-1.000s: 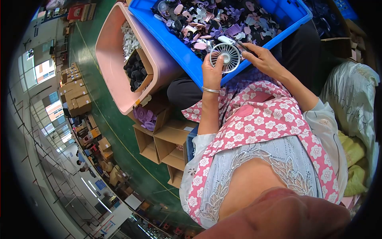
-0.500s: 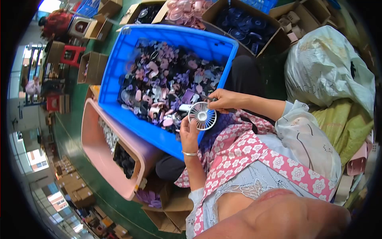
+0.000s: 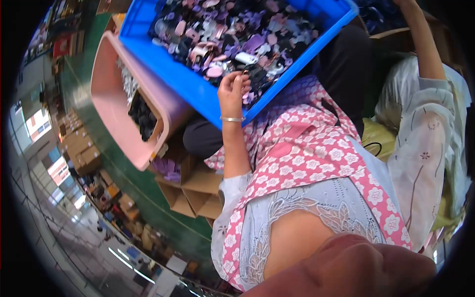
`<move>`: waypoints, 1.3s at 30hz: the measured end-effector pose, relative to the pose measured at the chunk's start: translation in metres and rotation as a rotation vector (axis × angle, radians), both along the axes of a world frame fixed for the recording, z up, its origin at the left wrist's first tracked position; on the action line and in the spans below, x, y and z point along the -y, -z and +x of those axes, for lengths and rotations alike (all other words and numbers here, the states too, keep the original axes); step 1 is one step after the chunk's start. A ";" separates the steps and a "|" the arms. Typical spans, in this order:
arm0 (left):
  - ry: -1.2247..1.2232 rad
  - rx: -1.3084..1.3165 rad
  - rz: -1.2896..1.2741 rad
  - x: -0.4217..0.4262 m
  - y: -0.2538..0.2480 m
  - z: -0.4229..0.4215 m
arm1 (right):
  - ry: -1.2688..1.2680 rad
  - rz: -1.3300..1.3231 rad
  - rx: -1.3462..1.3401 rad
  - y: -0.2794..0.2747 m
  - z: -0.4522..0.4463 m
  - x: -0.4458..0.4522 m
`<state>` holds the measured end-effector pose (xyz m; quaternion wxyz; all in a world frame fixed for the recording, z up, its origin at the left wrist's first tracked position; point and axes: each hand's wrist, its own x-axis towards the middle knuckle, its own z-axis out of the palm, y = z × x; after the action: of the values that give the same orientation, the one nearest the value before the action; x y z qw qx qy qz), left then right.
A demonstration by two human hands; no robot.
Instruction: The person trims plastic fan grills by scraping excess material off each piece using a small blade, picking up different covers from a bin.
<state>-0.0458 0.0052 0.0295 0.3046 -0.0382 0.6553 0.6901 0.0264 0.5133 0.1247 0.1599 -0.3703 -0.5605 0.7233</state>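
My left hand (image 3: 232, 92), with a bracelet at the wrist, is over the near edge of the blue bin (image 3: 173, 79). Its fingers are curled, and a small dark, shiny bit shows at the fingertips; I cannot make out what it is. Just beyond lies a white oblong plastic piece (image 3: 246, 58) among small pink, purple, black and white plastic parts (image 3: 213, 37). My right hand (image 3: 406, 2) is stretched far out to the upper right, near a box of dark blue parts (image 3: 381, 15). The frame edge cuts it off, hiding its fingers.
Left of the blue bin stands a pink tub (image 3: 111, 106) holding a carton of black parts (image 3: 143, 116). Cardboard boxes (image 3: 193, 193), one with purple pieces, sit below it. White and yellow sacks (image 3: 396, 104) are at my right.
The white round fan grille that both hands held is no longer in view. My right hand has swung away to the upper right. The view has shifted, so the bin sits higher.
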 end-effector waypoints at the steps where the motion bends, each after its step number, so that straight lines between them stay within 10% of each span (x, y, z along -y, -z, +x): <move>1: -0.027 0.010 -0.011 0.006 0.009 -0.004 | -0.071 -0.062 0.044 0.004 -0.013 0.038; 4: -0.071 0.004 -0.040 0.014 0.015 -0.013 | -0.476 -0.193 0.007 0.060 -0.050 0.119; 9: -0.122 -0.031 -0.052 0.021 0.015 -0.012 | -1.267 0.297 0.242 0.139 -0.097 0.273; 15: -0.124 -0.040 -0.074 0.036 0.013 0.006 | -1.330 1.026 0.165 0.265 -0.095 0.353; 22: -0.141 0.006 -0.053 0.039 0.039 0.016 | -1.582 0.701 0.407 0.233 -0.098 0.321; 25: -0.129 0.025 -0.013 0.033 0.048 0.013 | -1.559 0.391 0.470 0.230 -0.088 0.316; 34: -0.532 0.003 -0.026 0.047 0.072 -0.005 | -1.316 1.693 -0.602 0.164 -0.097 0.343; 39: -0.433 -0.087 -0.133 0.046 0.091 -0.010 | -0.807 1.439 -0.211 0.157 -0.099 0.329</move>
<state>-0.0557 -0.0407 -0.0620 0.1175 -0.1680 0.6884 0.6958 -0.0726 0.1844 -0.0327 0.1376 0.1217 -0.9579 0.2207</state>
